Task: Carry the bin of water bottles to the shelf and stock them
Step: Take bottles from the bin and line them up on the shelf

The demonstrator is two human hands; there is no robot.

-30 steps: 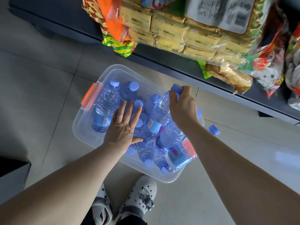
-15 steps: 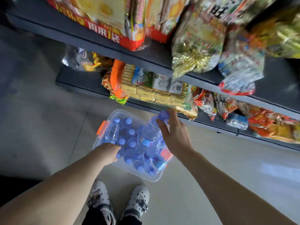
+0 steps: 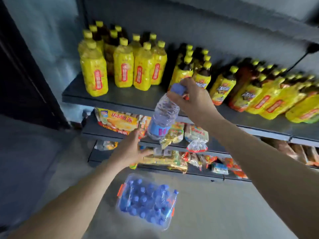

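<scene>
The right hand (image 3: pixel 193 99) pinches a clear plastic water bottle (image 3: pixel 163 116) by its blue cap, hanging before the grey metal shelf's (image 3: pixel 138 99) front edge; the left hand (image 3: pixel 131 149), spread, is just below its base. Stocking underway; next, stand it upright on bare shelf beside the yellow-labelled tea bottles (image 3: pixel 124 68)

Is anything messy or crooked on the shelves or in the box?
A little. In the bin on the floor, one water bottle leans up over the right edge instead of lying in with the others. The snack bags hang over their shelf edges. No spill shows.
</scene>
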